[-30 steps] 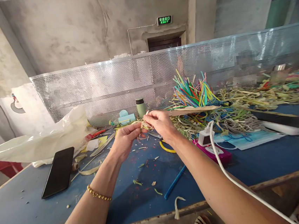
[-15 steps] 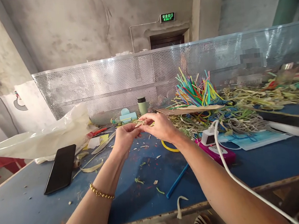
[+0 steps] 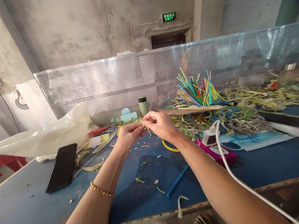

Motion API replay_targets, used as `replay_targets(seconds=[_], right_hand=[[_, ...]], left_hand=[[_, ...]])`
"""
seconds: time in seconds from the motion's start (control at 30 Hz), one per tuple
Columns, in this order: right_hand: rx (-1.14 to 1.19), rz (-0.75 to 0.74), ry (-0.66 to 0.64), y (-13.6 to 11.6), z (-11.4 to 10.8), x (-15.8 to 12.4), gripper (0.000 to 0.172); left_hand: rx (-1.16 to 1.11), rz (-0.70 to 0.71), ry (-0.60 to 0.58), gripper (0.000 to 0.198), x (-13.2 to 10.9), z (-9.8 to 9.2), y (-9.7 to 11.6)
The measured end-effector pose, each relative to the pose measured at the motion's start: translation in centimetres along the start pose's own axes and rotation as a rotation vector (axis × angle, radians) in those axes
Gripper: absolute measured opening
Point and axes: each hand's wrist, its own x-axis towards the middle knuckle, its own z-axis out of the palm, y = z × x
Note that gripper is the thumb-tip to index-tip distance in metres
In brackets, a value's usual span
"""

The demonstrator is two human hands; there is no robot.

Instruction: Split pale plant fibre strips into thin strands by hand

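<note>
Above the middle of the blue table, my left hand and my right hand meet fingertip to fingertip. Both are pinched on a small bundle of thin pale strands, whose exact kind is too small to make out. A loose strand end hangs below the fingers. Behind the hands stand a green bottle with a black lid and a light blue object. Plant-like scraps and a blue stick lie on the table beneath my forearms.
To the left lie a black phone and a clear plastic bag. On the right are a magenta box with a white charger and cable, a face mask, tangled cords and colourful tubes. A perforated metal screen runs behind.
My right hand's fingers have shifted slightly and the left hand has moved a little right with them. A loose strand end now dangles below the pinch. The view has shifted slightly.
</note>
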Motion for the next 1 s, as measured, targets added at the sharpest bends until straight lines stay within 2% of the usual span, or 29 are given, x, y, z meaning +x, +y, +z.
replay_targets(seconds=[0.13,0.3,0.37,0.43,0.5,0.53,0.57,0.63,0.73,0.77,0.8,0.87,1.0], right_hand=[[-0.158,-0.064,0.0,0.3,0.2,0.0,0.003],[-0.229,-0.146,-0.071,0.3,0.2,-0.2,0.012],[-0.215,-0.166,-0.068,0.1,-0.2,-0.1,0.013],[-0.19,-0.162,0.088,-0.1,-0.8,0.1,0.012],[-0.161,-0.134,0.328,-0.2,-1.6,0.5,0.011],[-0.146,-0.116,0.411,-0.1,-1.9,0.6,0.012],[-0.134,-0.101,0.442,-0.1,-2.1,0.7,0.012],[-0.118,-0.08,0.342,0.2,-1.9,0.7,0.013],[-0.072,-0.037,0.007,0.7,-0.8,0.3,0.023],[-0.037,-0.018,-0.07,0.9,-0.3,0.2,0.028],[-0.004,-0.003,-0.112,1.1,0.1,0.1,0.031],[0.001,0.015,-0.112,1.5,0.6,0.1,0.035],[-0.2,0.096,-0.11,2.5,0.7,0.3,0.035]], left_hand=[[0.036,0.035,0.01,0.021,-0.1,0.0,0.1],[-0.087,0.049,-0.046,0.017,0.2,-0.2,-0.6],[-0.152,0.059,-0.022,0.016,0.5,-0.5,-0.8],[-0.236,0.069,0.053,0.016,0.8,-1.0,-0.8],[-0.337,0.071,0.147,0.015,1.0,-1.6,-0.4],[-0.384,0.068,0.185,0.015,1.1,-1.8,-0.2],[-0.42,0.065,0.211,0.016,1.1,-2.0,0.0],[-0.461,0.06,0.229,0.019,1.0,-1.9,0.3],[-0.451,0.045,0.208,0.022,0.8,-0.8,-0.1],[-0.423,0.034,0.2,0.024,0.7,-0.3,-0.5],[-0.386,0.022,0.201,0.025,0.6,0.3,-1.0],[-0.345,0.01,0.237,0.024,0.5,1.4,-2.1],[-0.356,-0.124,0.308,0.015,0.4,3.2,-4.2]])
